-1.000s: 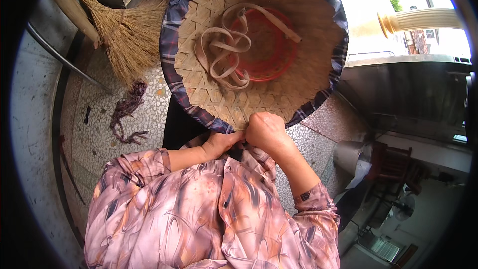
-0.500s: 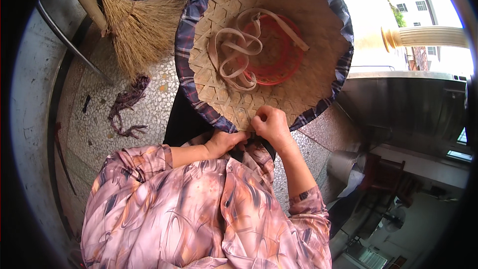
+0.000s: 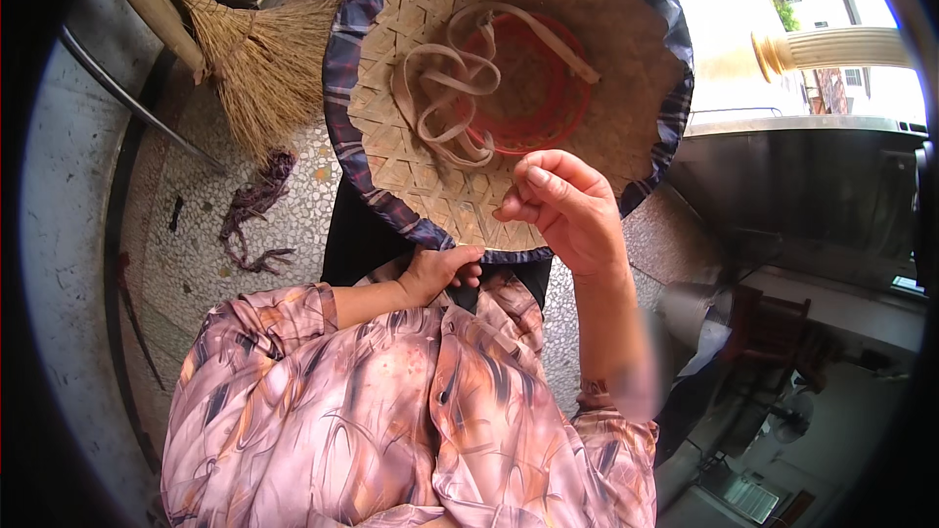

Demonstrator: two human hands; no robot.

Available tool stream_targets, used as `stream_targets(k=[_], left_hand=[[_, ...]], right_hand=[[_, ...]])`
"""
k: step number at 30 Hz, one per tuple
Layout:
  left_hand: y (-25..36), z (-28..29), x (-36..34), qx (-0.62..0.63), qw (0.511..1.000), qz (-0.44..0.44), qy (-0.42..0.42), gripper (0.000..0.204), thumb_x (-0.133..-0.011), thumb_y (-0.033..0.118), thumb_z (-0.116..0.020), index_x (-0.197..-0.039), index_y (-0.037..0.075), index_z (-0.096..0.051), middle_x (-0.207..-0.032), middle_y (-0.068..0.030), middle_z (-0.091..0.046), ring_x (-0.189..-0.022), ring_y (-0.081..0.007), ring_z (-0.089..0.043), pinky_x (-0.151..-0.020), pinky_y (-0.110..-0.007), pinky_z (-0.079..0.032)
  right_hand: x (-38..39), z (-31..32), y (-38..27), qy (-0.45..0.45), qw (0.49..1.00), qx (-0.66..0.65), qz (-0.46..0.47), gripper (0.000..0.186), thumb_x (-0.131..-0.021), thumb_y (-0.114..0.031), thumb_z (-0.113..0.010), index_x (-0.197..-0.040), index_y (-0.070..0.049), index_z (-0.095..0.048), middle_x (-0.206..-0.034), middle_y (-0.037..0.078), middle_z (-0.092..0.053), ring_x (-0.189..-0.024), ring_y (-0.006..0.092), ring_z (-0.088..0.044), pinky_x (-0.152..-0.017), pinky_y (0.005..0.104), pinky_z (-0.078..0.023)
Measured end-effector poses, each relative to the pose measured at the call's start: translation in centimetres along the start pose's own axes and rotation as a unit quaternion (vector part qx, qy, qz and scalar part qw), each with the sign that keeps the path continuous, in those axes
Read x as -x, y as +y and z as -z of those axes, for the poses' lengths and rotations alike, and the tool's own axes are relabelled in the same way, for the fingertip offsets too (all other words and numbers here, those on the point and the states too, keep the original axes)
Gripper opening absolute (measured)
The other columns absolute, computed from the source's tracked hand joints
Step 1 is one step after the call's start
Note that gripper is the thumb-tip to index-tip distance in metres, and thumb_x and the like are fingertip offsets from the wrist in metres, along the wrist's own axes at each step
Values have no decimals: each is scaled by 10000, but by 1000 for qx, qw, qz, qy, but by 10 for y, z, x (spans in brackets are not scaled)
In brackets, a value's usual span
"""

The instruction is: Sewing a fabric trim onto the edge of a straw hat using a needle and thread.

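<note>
One straw broom far left; now the left hand, clamped on the near rim of one round, upturned woven bamboo hat, directly ahead of it. Inside: one looped pale strap, one red ring. And the right hand, fingertips together, contents unclear, overlaps the hat's near-right side; the left sits closer to the rim.

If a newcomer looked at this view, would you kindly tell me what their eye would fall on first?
Probably the big woven hat, its hollow underside showing at top centre, with a plaid border, a red ring and a pale looped strap inside. Next, perhaps, the right hand in front of its lower part, and the left hand at its near rim.
</note>
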State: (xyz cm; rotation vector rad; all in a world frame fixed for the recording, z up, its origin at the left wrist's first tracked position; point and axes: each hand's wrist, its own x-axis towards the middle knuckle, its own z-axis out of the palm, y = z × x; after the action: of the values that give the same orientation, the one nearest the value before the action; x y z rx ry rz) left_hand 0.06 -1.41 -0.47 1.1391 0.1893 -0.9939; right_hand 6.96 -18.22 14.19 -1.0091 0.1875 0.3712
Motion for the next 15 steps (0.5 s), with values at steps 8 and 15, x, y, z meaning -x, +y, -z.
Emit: stream_targets(k=[8,15], left_hand=[[-6,6,0,-104,992,-69,-29,314,-974,248,-444,-1154,64,-624,-937,-74,-690,-789,-128,-687,-651,-211,-498],[-10,7,-2,-78,996,-39,-33,298,-972,233,-454,-1166,79,-620,-937,-71,-689,-800,-126,-683,-656,-214,-500]], right_hand=[[7,-19,-23,20,971,133,200,174,-911,-75,-603,-1029,52,-616,-876,103,-665,-818,188,-671,-776,309,-552],[19,11,-8,133,928,299,179,118,-887,5,-602,-992,51,-630,-870,83,-676,-805,143,-665,-738,241,-524]])
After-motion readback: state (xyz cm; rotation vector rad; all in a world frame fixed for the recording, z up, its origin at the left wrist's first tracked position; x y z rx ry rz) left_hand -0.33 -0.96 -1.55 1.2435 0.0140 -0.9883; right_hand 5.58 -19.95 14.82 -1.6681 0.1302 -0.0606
